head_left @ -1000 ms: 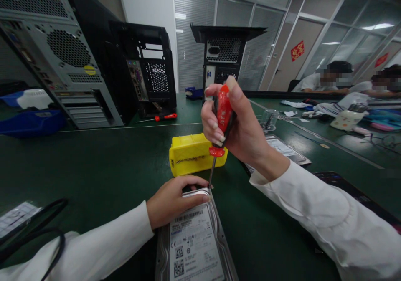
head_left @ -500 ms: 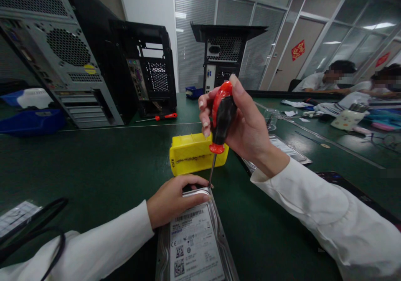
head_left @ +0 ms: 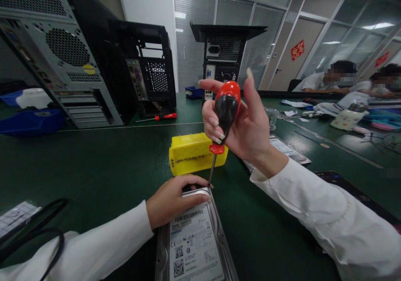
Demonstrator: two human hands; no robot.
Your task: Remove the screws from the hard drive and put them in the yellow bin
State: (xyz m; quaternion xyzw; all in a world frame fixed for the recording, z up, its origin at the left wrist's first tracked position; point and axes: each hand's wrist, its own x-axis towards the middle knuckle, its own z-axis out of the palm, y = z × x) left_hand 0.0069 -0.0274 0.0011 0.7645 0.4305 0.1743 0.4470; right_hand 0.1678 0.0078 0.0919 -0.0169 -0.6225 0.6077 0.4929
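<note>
A silver hard drive (head_left: 196, 243) with a white printed label lies on the green table in front of me. My left hand (head_left: 178, 199) grips its far end, thumb on top and fingers over the far edge. In my right hand (head_left: 241, 122) is a red and black screwdriver (head_left: 227, 110), held nearly upright. Three or so fingers curl round its handle, while the thumb and index finger are lifted off. The screwdriver's tip meets the drive's far right corner, close to my left fingertips; a screw there is too small to make out.
A yellow bin (head_left: 191, 153) stands just behind the drive. Computer cases (head_left: 159, 72) line the back left, with another red screwdriver (head_left: 166, 117) before them. A second drive (head_left: 288, 149) lies at right. Black cable (head_left: 46, 231) loops at left. Two people sit far right.
My right thumb and index finger have opened away from the screwdriver handle, and the other fingers have shifted round it. The left hand and hard drive have stayed in place.
</note>
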